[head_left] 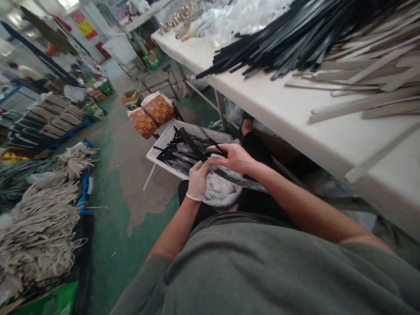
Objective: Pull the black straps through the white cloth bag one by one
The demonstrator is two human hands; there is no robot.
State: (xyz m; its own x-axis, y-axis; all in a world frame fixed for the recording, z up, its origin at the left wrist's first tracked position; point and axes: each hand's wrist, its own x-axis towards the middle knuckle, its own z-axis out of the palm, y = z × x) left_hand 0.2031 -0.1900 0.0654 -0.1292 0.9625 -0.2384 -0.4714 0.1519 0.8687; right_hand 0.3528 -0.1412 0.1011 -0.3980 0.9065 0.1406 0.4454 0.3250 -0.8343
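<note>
A black strap (192, 144) slants across the front of my body, over a white plastic bin (157, 159) that holds many black strips. My left hand (197, 180), in a thin pale glove, is closed around the strap. Close beside it, my bare right hand (234, 158) is pinched on a thin dark strip (213, 141), blurred, which may be part of the same strap. A flat dark length (241, 178) runs under my right wrist. Below my hands a whitish bundle (221, 190) lies between my legs.
On my right stands a white-topped table (262, 105) with piles of black straps (278, 43) and beige strips (370, 74). A chair with an orange checked cushion (152, 114) is beyond the bin. Bundled beige cords (39, 227) lie at left; a person (29, 74) is farther back.
</note>
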